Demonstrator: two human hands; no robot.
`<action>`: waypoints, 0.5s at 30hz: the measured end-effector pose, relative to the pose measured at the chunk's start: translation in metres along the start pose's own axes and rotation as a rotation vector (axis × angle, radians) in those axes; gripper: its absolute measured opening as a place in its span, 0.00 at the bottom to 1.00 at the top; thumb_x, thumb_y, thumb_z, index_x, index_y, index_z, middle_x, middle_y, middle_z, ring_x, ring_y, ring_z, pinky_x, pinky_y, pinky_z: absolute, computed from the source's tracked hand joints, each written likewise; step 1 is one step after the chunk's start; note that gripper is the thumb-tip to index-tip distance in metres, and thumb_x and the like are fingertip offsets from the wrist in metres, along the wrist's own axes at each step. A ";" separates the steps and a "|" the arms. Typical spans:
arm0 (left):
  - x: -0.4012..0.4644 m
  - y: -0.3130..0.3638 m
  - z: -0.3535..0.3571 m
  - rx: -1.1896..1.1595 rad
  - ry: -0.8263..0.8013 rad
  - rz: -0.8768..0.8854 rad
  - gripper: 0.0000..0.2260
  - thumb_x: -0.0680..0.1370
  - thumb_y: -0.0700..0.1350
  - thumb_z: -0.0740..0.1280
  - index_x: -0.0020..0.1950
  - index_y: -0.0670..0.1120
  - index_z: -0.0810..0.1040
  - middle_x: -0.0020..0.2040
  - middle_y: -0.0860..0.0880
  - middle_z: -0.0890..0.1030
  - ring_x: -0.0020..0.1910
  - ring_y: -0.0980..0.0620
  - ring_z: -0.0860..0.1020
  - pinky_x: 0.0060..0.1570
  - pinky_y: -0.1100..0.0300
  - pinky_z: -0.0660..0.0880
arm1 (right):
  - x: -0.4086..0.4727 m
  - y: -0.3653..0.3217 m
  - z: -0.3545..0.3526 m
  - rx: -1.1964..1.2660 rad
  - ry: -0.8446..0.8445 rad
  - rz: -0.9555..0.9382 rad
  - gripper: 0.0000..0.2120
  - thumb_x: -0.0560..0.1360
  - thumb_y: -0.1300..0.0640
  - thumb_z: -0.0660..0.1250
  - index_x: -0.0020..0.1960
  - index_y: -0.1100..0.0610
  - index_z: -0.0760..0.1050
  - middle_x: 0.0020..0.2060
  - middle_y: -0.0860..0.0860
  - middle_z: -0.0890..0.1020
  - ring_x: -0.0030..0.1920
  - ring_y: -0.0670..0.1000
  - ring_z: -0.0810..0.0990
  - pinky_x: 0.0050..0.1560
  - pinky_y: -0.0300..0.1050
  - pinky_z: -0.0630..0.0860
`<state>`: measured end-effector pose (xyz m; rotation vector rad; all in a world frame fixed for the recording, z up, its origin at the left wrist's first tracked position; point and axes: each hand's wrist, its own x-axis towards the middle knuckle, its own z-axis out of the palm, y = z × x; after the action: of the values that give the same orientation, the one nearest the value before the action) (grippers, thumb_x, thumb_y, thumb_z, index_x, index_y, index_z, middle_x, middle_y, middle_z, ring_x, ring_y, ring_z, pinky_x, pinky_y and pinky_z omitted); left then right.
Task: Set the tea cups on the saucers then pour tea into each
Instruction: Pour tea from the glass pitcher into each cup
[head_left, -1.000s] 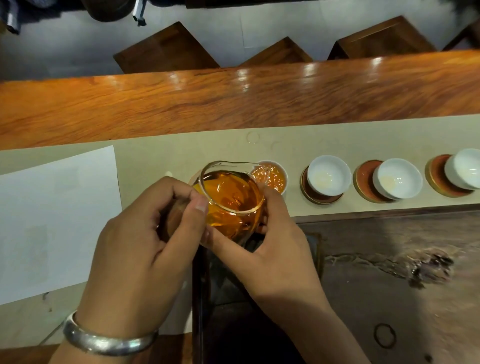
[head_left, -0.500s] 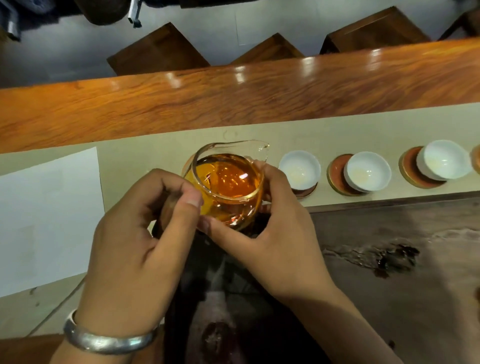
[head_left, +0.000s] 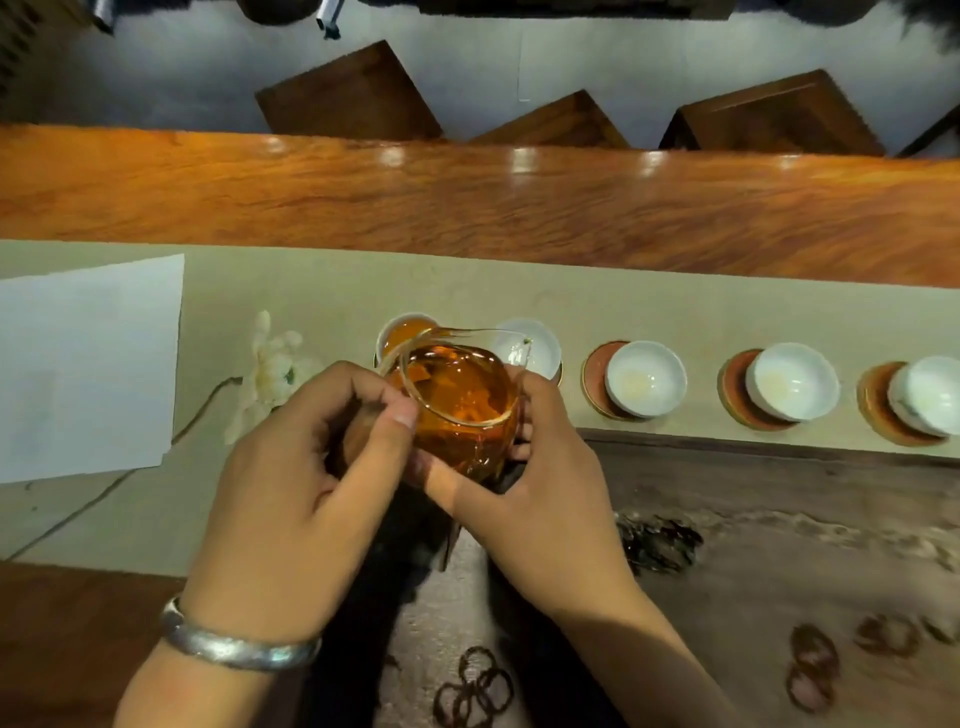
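A glass pitcher (head_left: 460, 400) holding amber tea is gripped between both hands above the table's near side. My left hand (head_left: 296, 478) pinches its handle side, my right hand (head_left: 540, 478) supports its right wall. Its spout reaches over the second white cup (head_left: 535, 345). The leftmost cup (head_left: 405, 332) holds orange tea. Three further white cups (head_left: 645, 378) (head_left: 792, 388) (head_left: 930, 397) stand empty on reddish-brown saucers (head_left: 595, 374) to the right.
A white sheet of paper (head_left: 85, 364) lies at the left on the beige runner (head_left: 311, 291). A pale flower sprig (head_left: 267, 364) lies beside it. A dark wet tea tray (head_left: 779, 545) fills the near right. Wooden stools (head_left: 353, 93) stand beyond the bar.
The pitcher has moved right from the first cup, which now holds tea, to the second cup. The view has shifted, showing more cups at the right.
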<state>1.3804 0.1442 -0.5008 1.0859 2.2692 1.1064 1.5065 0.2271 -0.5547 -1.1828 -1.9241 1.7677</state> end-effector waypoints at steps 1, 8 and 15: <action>-0.003 0.004 0.002 0.005 0.006 -0.002 0.08 0.73 0.57 0.60 0.41 0.56 0.76 0.36 0.53 0.78 0.32 0.49 0.74 0.30 0.55 0.70 | 0.000 0.001 -0.004 -0.004 -0.006 -0.007 0.30 0.61 0.32 0.74 0.60 0.30 0.67 0.57 0.36 0.82 0.57 0.36 0.81 0.57 0.39 0.80; -0.008 0.005 0.015 0.020 0.028 -0.045 0.09 0.73 0.58 0.60 0.40 0.56 0.76 0.38 0.51 0.78 0.35 0.48 0.74 0.33 0.54 0.71 | 0.002 0.011 -0.009 0.020 -0.024 0.003 0.28 0.60 0.32 0.75 0.56 0.26 0.67 0.55 0.34 0.83 0.53 0.33 0.82 0.51 0.33 0.78; 0.002 0.007 0.012 0.079 0.013 -0.024 0.11 0.74 0.60 0.60 0.42 0.56 0.77 0.39 0.52 0.79 0.35 0.49 0.76 0.31 0.58 0.71 | 0.008 0.012 -0.005 0.115 -0.035 0.042 0.26 0.60 0.33 0.75 0.55 0.29 0.71 0.53 0.31 0.83 0.51 0.32 0.83 0.48 0.30 0.80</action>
<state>1.3905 0.1544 -0.5027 1.0815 2.3474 1.0257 1.5097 0.2350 -0.5674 -1.1676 -1.8027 1.9048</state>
